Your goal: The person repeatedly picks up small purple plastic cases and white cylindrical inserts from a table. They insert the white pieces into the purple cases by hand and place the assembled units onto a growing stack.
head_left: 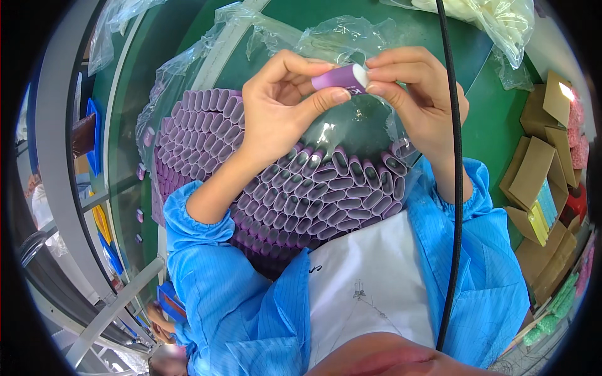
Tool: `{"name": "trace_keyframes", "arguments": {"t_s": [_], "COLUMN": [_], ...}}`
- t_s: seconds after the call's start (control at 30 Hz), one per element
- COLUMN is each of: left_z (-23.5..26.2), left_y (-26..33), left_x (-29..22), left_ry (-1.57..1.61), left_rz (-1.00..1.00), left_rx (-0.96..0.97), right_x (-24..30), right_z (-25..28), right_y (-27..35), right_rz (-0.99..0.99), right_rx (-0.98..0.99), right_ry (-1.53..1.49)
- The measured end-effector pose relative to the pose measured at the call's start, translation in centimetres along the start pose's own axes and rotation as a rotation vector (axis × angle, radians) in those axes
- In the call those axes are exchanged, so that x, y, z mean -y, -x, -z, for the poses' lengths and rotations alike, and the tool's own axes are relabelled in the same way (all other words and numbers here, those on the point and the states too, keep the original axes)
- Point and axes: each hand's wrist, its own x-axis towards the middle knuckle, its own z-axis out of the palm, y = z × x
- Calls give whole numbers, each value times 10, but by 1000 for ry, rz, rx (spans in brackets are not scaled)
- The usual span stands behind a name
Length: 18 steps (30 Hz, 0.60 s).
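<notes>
Purple shell (339,80) with a white end was held up in the upper middle of the frame, lying nearly level between the two hands, its white end toward the right. The left hand (276,103) was pinching it: the thumb pressed along the lower edge and the index finger lay on the upper edge toward the left end, so that the body sat between them with its printed side showing. The right hand (421,94) came in from the right, its index fingertip just above the white end and its thumb tip at the lower corner; whether these fingers gripped the end or only touched it, I cannot tell. Below the hands, across the middle of the frame, packed rows of similar purple shells (313,194) stood with their oval openings facing up. Clear plastic film (342,37) lay crumpled behind the hands on the green table (486,116). A black cable (453,188) ran down the picture, crossing in front of the right hand's edge, and open cardboard boxes (530,166) stood at the right of the frame.
</notes>
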Motion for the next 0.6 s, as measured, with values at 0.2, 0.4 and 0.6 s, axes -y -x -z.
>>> {"name": "trace_keyframes", "arguments": {"t_s": [0.2, 0.4, 0.6], "left_z": [-2, -3, -1], "left_y": [2, 2, 1], "left_x": [3, 0, 0], "left_ry": [216, 195, 181], "left_rz": [93, 54, 69], "left_rx": [-56, -49, -8], "right_x": [-7, 0, 2], "right_z": [-4, -12, -12], "right_y": [3, 4, 7], "right_rz": [249, 349, 336], "right_rx": [-6, -4, 15], "right_ry": [135, 257, 296]}}
